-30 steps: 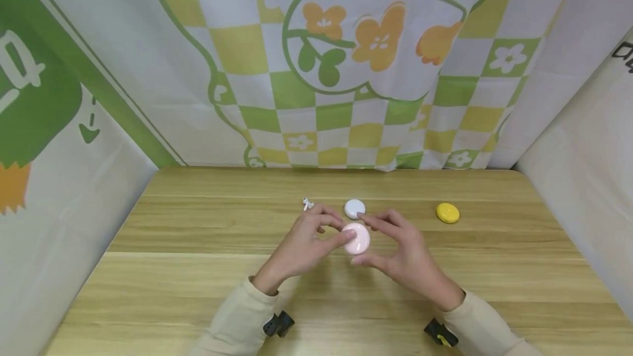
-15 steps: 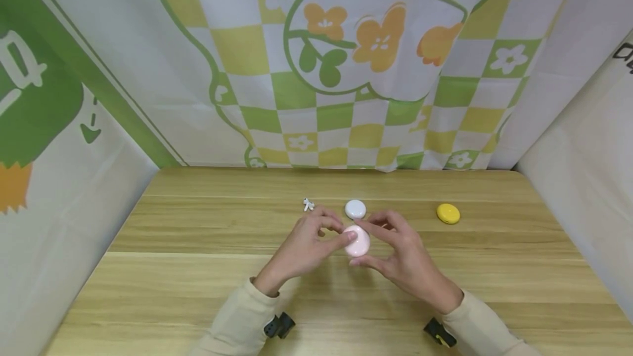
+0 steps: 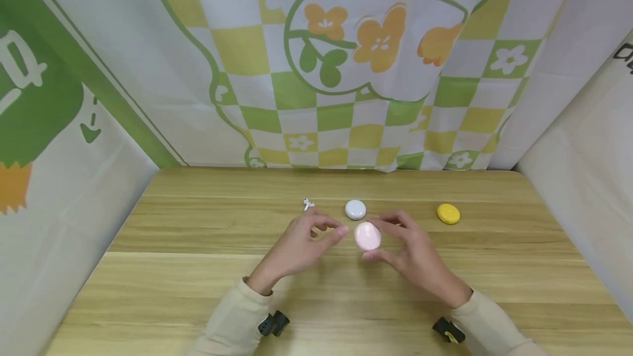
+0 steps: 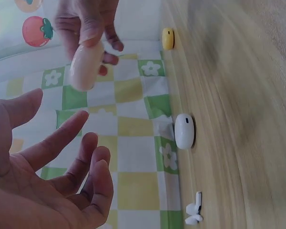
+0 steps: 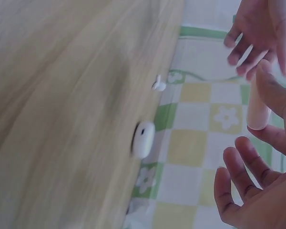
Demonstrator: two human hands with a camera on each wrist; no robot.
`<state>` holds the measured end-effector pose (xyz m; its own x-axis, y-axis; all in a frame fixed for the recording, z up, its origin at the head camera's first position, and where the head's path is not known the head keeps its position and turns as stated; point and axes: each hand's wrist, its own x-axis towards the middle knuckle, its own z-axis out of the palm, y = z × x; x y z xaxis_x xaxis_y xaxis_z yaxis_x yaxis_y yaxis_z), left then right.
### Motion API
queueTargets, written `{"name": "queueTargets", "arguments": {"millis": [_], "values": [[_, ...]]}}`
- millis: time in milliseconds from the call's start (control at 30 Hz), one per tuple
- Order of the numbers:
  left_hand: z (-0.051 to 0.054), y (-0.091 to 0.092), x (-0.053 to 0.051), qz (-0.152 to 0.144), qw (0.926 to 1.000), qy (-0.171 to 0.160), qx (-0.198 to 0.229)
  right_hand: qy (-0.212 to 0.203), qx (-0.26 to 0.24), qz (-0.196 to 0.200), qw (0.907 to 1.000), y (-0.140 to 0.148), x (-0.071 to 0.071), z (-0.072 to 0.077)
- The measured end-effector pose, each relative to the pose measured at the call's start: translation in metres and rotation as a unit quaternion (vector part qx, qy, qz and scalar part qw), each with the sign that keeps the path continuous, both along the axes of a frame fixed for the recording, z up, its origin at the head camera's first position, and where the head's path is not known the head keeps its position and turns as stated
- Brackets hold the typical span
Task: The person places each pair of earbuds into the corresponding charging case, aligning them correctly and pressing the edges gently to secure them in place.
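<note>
My right hand point(image 3: 420, 257) pinches a round, glossy pink earbud case point(image 3: 368, 236) between thumb and index finger, above the table. In the left wrist view the pink case point(image 4: 86, 67) hangs edge-on from that hand. To its left, my left hand point(image 3: 304, 243) is apart from the case, its fingers spread and loosely bent around nothing. A round white earbud case point(image 3: 355, 209) with a small dark slot sits on the table just beyond the pink one. White earbuds point(image 3: 308, 204) lie behind the left hand, crossed over each other.
A round yellow case point(image 3: 448, 213) lies on the wooden table point(image 3: 198, 290) at the right. Behind the table's far edge hangs a checked, flowered cloth point(image 3: 341, 120). Pale cloth walls stand at both sides. Dark camera mounts point(image 3: 273, 323) sit at both wrists.
The left thumb and fingers have let go of the pink case and drawn slightly left. The right hand has moved a little right with the case.
</note>
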<state>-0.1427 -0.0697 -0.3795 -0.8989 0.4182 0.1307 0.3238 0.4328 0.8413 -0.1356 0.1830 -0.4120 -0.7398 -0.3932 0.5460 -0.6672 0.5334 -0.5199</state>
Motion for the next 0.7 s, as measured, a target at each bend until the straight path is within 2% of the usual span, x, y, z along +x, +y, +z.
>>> {"name": "queueTargets", "arguments": {"millis": [200,333,500,700], "values": [[0.000,-0.008,-0.001,0.012,0.9999,-0.002,-0.005,-0.057,0.011,-0.034,0.9977,0.019,-0.017,-0.013],[0.000,-0.012,-0.002,0.017,0.9998,0.000,-0.004,-0.097,0.028,-0.062,0.9929,0.033,-0.031,-0.021],[-0.001,-0.016,-0.003,0.021,0.9998,-0.001,-0.002,-0.126,0.056,-0.082,0.9871,0.048,-0.049,-0.030],[0.000,-0.018,-0.004,0.030,0.9995,0.001,0.006,-0.151,0.094,-0.101,0.9789,0.058,-0.066,-0.033]]}}
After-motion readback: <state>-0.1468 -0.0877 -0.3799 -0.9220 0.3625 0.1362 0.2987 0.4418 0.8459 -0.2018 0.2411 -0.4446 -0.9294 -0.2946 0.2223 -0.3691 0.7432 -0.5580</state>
